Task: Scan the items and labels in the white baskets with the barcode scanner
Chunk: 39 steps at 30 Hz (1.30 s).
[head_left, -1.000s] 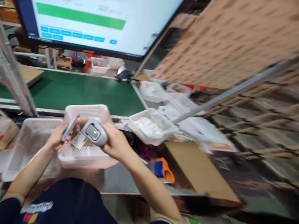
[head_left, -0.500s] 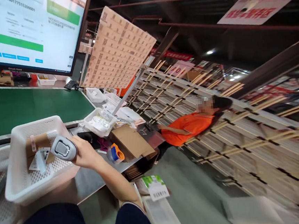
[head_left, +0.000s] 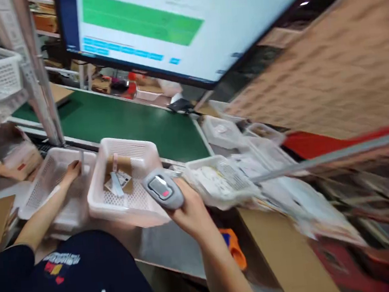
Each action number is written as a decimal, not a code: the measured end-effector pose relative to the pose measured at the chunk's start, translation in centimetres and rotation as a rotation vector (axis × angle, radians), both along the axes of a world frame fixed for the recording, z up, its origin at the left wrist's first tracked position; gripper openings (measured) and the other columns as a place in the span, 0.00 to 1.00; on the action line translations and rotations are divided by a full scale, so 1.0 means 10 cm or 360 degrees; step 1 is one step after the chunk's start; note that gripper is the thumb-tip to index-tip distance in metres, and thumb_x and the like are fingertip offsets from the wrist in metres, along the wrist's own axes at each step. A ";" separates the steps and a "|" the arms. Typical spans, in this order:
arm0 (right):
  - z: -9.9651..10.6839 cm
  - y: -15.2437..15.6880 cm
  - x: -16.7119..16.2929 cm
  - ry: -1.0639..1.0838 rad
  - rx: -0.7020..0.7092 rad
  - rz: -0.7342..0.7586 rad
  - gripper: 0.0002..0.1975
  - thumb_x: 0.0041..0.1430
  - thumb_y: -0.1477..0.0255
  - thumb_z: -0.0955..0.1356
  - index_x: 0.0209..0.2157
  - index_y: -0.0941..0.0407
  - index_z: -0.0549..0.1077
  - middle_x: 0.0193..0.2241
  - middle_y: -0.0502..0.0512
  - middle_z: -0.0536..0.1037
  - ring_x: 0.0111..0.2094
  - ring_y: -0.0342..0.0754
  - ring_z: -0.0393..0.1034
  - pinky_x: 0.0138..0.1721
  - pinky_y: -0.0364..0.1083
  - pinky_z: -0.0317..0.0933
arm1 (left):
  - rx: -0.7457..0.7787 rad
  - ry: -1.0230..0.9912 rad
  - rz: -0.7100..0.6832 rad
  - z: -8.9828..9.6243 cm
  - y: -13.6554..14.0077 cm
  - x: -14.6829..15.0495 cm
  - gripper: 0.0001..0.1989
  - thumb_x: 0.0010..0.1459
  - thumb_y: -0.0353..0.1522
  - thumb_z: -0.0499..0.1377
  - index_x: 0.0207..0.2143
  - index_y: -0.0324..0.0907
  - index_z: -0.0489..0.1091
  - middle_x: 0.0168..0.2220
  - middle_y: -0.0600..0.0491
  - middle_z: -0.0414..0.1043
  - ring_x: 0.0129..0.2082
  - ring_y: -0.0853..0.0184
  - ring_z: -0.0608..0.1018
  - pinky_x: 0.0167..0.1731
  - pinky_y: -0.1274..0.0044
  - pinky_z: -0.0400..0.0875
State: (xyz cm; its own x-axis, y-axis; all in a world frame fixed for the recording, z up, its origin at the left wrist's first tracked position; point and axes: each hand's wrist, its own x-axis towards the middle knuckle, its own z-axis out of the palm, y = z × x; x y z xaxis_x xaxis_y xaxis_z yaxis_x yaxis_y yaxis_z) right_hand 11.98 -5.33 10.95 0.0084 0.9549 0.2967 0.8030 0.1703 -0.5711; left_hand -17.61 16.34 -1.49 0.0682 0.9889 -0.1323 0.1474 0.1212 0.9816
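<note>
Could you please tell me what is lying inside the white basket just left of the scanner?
Inside the white basket lie a brown cardboard piece and a printed paper slip; anything beneath them is covered.

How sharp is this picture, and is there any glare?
Head view: motion blur smears the right side, worst over the cardboard and the rail; the scanner in the right hand stays fairly sharp; the monitor glows bright, its text unreadable.

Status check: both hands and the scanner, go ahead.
Right hand gripping grey scanner, beside middle white basket. Left hand on left basket, pinching a thin item. Nothing between them.
</note>
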 end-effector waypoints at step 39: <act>0.10 0.29 -0.14 -0.0032 0.0068 0.0106 0.14 0.56 0.74 0.67 0.45 0.54 0.70 0.41 0.58 0.76 0.40 0.54 0.72 0.37 0.48 0.64 | -0.0196 -0.0880 -0.0701 0.54 -0.38 0.71 0.33 0.47 0.47 0.76 0.40 0.44 0.60 0.30 0.55 0.78 0.20 0.68 0.77 0.21 0.80 0.69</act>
State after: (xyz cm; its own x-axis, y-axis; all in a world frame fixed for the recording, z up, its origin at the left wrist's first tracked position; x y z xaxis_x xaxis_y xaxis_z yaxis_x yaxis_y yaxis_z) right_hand 10.56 -2.45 11.98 -0.0610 0.9396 0.3367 0.8004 0.2476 -0.5460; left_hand -10.47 12.56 3.89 0.5467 0.8343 -0.0717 -0.3069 0.2793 0.9098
